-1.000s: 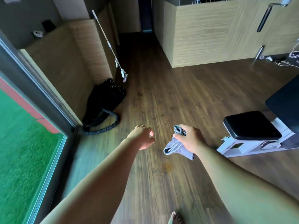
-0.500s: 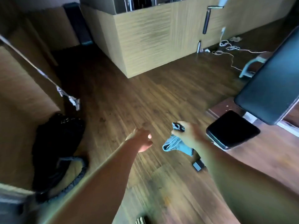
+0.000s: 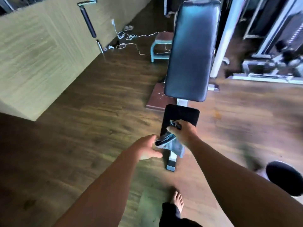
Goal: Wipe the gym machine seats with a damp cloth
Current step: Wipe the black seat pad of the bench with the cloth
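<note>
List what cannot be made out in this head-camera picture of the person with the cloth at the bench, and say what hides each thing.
Head view:
Seat pad: its near end is covered by the right hand and the cloth.
Left hand: blur hides whether it touches the cloth.
Round black pad: cut off by the right edge.
Machine frame, top right: smeared by motion blur.

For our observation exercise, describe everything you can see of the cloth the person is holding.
The cloth is pale blue-grey soft fabric, crumpled into folds with a darker rolled edge. The right hand grips its top in a fist; the rest hangs below. The open left hand is beside its lower fold; contact is unclear. It shows against the near end of the black seat. Dampness cannot be judged.
</note>
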Motion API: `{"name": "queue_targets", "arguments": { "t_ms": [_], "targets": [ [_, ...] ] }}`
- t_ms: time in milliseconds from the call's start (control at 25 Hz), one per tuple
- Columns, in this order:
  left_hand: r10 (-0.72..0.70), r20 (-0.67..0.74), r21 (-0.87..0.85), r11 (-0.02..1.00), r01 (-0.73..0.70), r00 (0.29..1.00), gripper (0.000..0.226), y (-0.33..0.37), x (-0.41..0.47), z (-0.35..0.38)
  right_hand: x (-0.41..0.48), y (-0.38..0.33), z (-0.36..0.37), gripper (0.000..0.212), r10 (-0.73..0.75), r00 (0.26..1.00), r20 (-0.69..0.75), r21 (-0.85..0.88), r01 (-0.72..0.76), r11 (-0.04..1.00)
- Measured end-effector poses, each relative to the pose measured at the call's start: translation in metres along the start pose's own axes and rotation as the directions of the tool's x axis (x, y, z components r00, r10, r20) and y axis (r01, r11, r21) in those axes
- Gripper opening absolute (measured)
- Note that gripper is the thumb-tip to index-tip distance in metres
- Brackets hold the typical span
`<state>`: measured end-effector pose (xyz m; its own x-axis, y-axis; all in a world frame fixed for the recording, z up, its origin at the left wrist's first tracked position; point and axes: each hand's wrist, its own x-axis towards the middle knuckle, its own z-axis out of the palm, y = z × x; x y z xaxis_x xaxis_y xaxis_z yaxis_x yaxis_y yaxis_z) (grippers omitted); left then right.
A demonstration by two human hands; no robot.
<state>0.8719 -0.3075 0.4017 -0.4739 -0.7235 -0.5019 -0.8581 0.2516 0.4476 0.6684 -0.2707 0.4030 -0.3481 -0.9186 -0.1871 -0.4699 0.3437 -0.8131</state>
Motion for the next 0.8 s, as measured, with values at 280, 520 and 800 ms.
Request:
{"name": "queue_targets", "arguments": {
  "t_ms": [280,520,800],
  "targets": [
    [-0.049,-0.174,-0.262,0.965,0.002,0.984,0.024,0.026,0.174,0.006,0.09,0.078,0.006,0.018,0.443,0.887,-0.132,0.315,-0.386,0.867],
    [0.016,-0.14,-0.258,0.965,-0.052,0.99,0.024,0.015,0.316,0.059,0.127,0.155,0.055,0.026,0.525,0.807,-0.271,0.179,-0.494,0.851],
    [0.433,-0.391,0.202,0.901,-0.384,0.812,0.04,-0.039,0.363,0.08,0.14,0.191,0.092,0.031,-0.038,0.866,-0.498,-0.326,-0.146,0.934]
  ]
}}
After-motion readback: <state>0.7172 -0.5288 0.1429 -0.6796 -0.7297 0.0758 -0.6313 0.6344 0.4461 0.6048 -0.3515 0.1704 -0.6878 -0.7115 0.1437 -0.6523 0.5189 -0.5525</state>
